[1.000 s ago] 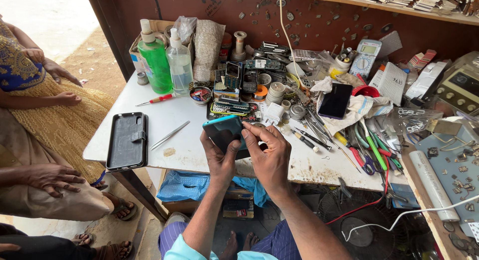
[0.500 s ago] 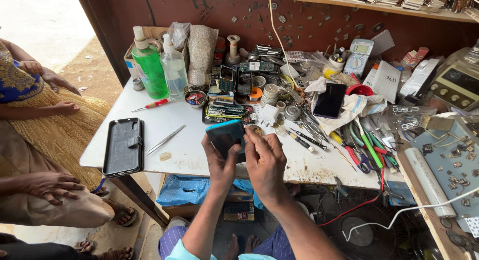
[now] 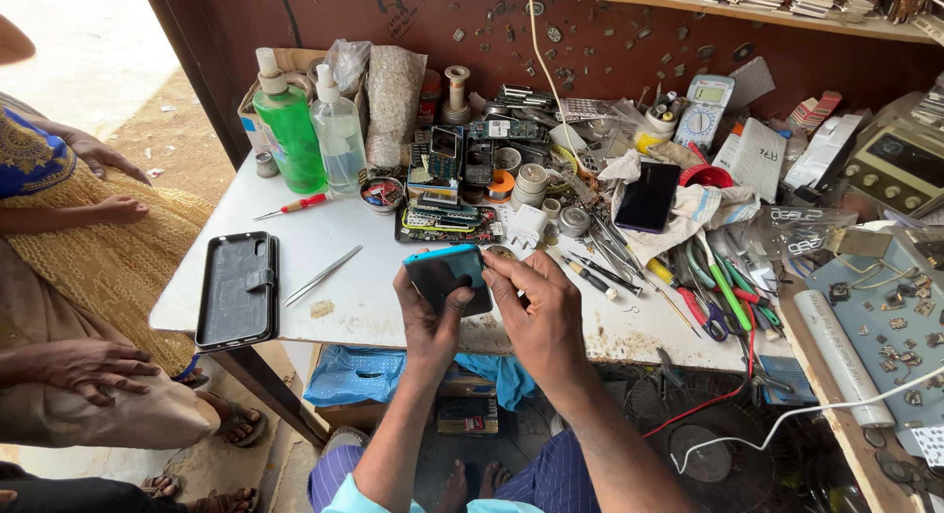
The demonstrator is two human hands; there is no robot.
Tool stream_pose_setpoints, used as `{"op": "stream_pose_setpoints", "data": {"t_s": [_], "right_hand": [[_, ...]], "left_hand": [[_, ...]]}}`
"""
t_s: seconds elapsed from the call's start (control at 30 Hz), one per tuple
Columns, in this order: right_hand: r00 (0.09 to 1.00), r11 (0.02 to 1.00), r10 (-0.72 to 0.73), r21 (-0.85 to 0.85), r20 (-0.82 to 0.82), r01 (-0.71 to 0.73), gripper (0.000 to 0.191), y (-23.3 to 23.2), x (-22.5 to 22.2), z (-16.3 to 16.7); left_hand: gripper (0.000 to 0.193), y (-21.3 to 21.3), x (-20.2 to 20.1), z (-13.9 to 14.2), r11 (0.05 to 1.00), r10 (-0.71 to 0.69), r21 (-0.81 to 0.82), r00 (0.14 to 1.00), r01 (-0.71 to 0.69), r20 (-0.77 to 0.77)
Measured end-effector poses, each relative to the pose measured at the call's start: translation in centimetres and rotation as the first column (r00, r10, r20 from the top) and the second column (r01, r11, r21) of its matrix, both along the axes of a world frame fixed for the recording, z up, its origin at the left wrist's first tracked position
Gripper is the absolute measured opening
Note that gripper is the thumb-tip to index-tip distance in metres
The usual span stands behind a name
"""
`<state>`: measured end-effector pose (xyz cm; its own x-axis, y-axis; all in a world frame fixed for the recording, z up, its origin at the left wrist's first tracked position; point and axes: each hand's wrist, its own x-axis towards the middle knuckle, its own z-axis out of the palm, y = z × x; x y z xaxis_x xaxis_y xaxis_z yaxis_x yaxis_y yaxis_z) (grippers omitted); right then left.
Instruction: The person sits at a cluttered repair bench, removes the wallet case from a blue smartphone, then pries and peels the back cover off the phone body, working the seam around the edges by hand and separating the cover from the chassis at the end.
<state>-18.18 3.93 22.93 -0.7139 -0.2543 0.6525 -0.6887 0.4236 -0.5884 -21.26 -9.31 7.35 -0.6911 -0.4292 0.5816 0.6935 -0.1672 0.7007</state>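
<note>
- dark smartphone with a blue edge held in both hands just above the front part of the white surface, tilted, its dark face toward the camera
- left hand grip closed round the phone's lower left side, thumb lying across the dark face; phone rests in the fingers
- right hand grip pinching the phone's right edge, fingertips pressed at the upper right corner; both wrists over the surface's front edge
- black folding wallet-style phone case lying flat at the left of the surface, well apart from the hands; thin metal tweezers between the case and the phone
- red-handled screwdriver lying further back to the left; green liquid bottle with a pump top and clear spray bottle upright side by side at the back left
- black tray of phone parts just behind the hands; white charger plug beside it
- second dark phone lying on crumpled white cloth to the right; green- and red-handled tools heaped near the right edge; grey multimeter leaning at the back
- another person's hand resting on a lap at the far left, apart from the surface
</note>
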Motion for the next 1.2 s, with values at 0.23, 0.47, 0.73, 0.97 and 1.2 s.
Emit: {"op": "stream_pose_setpoints", "data": {"t_s": [0.23, 0.47, 0.73, 0.97, 1.2], "right_hand": [[0.998, 0.999, -0.019, 0.037, -0.066, 0.021, 0.028, 1.1, 0.1, 0.5], [1.000, 0.992, 0.028, -0.123, -0.009, -0.029, 0.023, -0.3, -0.5, -0.1], [0.998, 0.993, 0.058, -0.100, -0.030, -0.061, 0.023, -0.7, -1.1, -0.9], [0.996, 0.994, 0.053, -0.092, -0.067, -0.059, 0.024, -0.7, -1.1, -1.1], [0.993, 0.996, 0.010, -0.089, -0.117, -0.021, 0.026, -0.9, -1.1, -1.1]], "left_hand": [[0.068, -0.3, 0.0, 1.0, 0.989, -0.107, 0.107, 0.992, 0.100, 0.068], [0.066, -0.5, 0.5, 1.9, 0.993, -0.106, 0.059, 0.991, 0.101, 0.080], [0.067, -0.7, 0.6, 2.2, 0.997, -0.083, 0.008, 0.991, 0.083, 0.101], [0.065, -0.8, 0.5, 1.6, 0.997, -0.080, -0.009, 0.992, 0.081, 0.101], [0.029, -1.7, 0.0, 1.1, 0.985, -0.153, 0.075, 0.988, 0.153, -0.002]]}}
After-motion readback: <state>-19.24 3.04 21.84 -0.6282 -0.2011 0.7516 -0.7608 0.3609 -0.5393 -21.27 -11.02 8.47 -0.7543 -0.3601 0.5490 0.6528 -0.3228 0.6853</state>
